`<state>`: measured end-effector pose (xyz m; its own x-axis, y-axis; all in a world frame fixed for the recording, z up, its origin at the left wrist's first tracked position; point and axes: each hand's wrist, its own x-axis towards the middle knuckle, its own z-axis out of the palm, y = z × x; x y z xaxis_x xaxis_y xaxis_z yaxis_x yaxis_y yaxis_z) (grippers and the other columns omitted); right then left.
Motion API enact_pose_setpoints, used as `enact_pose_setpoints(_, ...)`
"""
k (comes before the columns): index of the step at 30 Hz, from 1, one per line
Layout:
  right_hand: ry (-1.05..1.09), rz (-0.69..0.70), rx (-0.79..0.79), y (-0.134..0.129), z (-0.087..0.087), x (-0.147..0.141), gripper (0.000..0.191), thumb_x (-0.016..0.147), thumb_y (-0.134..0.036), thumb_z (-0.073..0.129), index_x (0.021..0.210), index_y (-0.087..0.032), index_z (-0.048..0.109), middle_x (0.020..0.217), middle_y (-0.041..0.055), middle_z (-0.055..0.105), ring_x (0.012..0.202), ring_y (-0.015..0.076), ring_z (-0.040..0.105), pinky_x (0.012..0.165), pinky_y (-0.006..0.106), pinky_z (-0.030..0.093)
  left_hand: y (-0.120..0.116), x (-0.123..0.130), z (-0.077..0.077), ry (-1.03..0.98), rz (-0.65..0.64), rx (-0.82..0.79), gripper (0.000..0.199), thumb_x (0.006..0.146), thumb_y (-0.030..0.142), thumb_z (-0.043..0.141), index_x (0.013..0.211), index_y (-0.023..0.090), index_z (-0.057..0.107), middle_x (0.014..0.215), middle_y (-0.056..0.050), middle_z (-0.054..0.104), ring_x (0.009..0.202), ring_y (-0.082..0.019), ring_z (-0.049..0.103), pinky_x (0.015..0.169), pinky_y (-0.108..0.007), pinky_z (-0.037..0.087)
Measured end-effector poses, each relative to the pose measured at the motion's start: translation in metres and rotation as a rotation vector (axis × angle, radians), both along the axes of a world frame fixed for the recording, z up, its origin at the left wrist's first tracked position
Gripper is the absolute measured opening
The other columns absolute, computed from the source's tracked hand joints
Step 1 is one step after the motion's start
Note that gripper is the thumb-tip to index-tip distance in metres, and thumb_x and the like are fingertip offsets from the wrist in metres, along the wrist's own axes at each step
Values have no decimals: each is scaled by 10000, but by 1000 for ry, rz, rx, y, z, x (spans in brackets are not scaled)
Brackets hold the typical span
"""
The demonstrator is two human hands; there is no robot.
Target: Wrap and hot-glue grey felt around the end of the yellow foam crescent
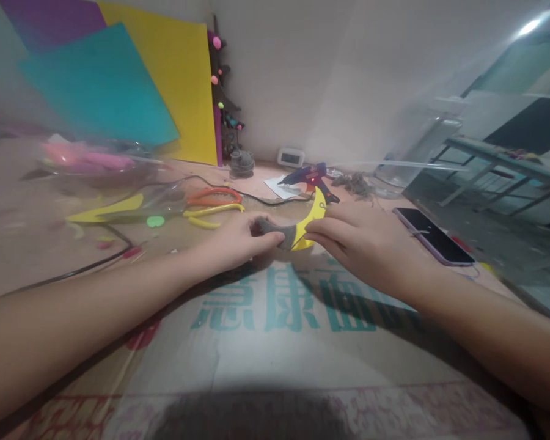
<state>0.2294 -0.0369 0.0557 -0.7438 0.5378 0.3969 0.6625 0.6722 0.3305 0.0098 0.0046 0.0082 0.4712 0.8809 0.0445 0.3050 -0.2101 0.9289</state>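
Between my hands is a yellow crescent-moon cutout (319,205), its left part covered with grey cord or yarn (282,235). My left hand (250,237) is closed on the grey-covered end, thumb on top. My right hand (355,235) has its fingers pinched at the yellow part, near the edge of the grey covering; whether a strand of cord lies between the fingertips I cannot tell. A thin dark line runs across the yellow by those fingertips. The upper tip of the crescent points up, just in front of the glue gun (307,176).
Behind lie scissors with orange and yellow handles (213,208), a grey cord spool (242,164), a small white clock (291,157) and grey tangled cord (355,185). A phone (433,235) lies at right. A black cable (96,266) crosses the left side. Coloured sheets (187,91) lean at back.
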Motion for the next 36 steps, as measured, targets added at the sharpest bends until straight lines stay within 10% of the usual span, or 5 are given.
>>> enact_pose_setpoints(36,334,-148,-226,23,5,10,119,849,-154,611,809,-201,713,751,32,656,687,152,574,598,283,380,1,-5,-2,79,-200,100,150,829,312,602,861,181,668,791,14,666,729,-140,615,617,-225,446)
